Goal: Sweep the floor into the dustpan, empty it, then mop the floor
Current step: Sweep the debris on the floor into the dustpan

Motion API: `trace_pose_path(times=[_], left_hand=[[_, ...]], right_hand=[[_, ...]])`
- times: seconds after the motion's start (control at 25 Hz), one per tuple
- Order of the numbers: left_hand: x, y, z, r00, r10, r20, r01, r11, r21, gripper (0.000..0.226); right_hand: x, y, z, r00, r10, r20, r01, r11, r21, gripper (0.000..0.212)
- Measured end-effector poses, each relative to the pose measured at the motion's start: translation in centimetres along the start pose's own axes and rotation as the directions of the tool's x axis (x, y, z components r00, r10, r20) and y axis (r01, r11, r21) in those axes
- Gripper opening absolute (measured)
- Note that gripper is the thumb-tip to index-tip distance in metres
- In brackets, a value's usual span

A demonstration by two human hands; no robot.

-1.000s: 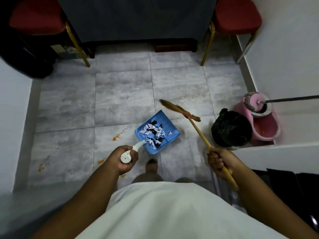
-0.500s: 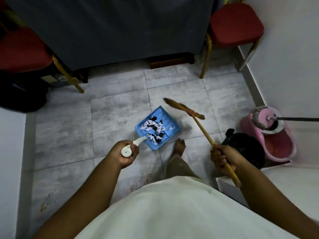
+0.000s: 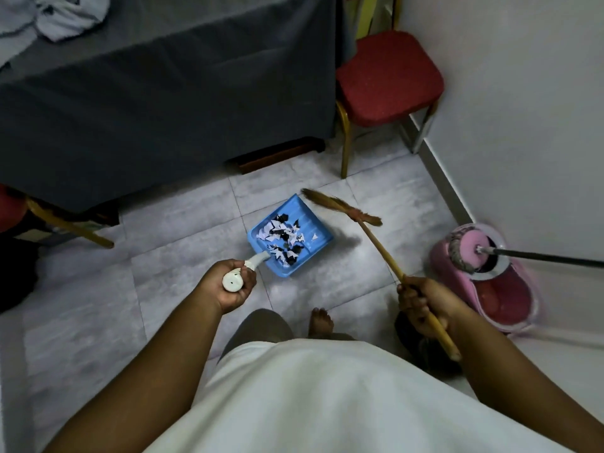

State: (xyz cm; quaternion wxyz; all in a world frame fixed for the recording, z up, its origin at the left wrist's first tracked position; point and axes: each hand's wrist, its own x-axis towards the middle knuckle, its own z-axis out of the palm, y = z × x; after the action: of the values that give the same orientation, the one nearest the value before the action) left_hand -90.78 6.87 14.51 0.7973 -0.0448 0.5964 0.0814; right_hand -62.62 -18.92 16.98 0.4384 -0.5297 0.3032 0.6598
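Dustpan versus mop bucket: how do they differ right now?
The dustpan is blue, gripped by the left hand and loaded with paper scraps; the mop bucket is pink, stands unheld by the wall and carries the mop head. Both look plastic.

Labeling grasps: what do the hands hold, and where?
Left hand grips the dustpan by its white handle; right hand grips the broom low on its stick.

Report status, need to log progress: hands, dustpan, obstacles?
Left hand grips blue plastic dustpan with paper scraps. Right hand grips wooden-handled broom. Pink mop bucket at right.
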Motion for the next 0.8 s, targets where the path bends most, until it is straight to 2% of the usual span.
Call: trace_pose_path(times=[0.28, 0.36, 0.44, 0.52, 0.64, 0.72, 0.8], left_hand=[[5.4, 6.8, 13.5, 0.992, -0.124, -0.008, 0.121, 0.953, 0.279, 0.029], [7.1, 9.2, 18.4, 0.979, -0.204, -0.003, 0.187, 0.891, 0.414, 0.03], [7.5, 10.1, 20.5, 0.981, -0.189, -0.047, 0.189, 0.865, 0.466, 0.03], [8.5, 12.2, 25.0, 0.962, -0.268, -0.046, 0.244, 0.776, 0.582, 0.029], [10.7, 13.6, 31.3, 0.946, -0.3, -0.121, 0.29, 0.623, 0.726, 0.025], [11.5, 13.1, 33.9, 0.931, -0.333, -0.147, 0.311, 0.518, 0.796, 0.022], [12.2, 12.5, 35.2, 0.924, -0.345, -0.165, 0.32, 0.463, 0.826, 0.022]], right_hand=[[-0.2, -5.0, -0.2, 0.989, -0.131, -0.067, 0.145, 0.944, 0.295, 0.033], [-0.3, -5.7, 0.4, 0.983, -0.151, -0.106, 0.182, 0.887, 0.423, 0.033], [-0.8, -5.1, 0.9, 0.977, -0.176, -0.124, 0.213, 0.874, 0.438, 0.034], [-0.9, -5.1, 2.6, 0.972, -0.172, -0.158, 0.232, 0.789, 0.57, 0.034], [-0.1, -3.3, 6.4, 0.961, -0.201, -0.189, 0.274, 0.623, 0.732, 0.034], [0.1, -2.2, 8.2, 0.953, -0.22, -0.21, 0.297, 0.526, 0.797, 0.035], [0.3, -0.6, 10.0, 0.941, -0.23, -0.25, 0.33, 0.443, 0.833, 0.035]])
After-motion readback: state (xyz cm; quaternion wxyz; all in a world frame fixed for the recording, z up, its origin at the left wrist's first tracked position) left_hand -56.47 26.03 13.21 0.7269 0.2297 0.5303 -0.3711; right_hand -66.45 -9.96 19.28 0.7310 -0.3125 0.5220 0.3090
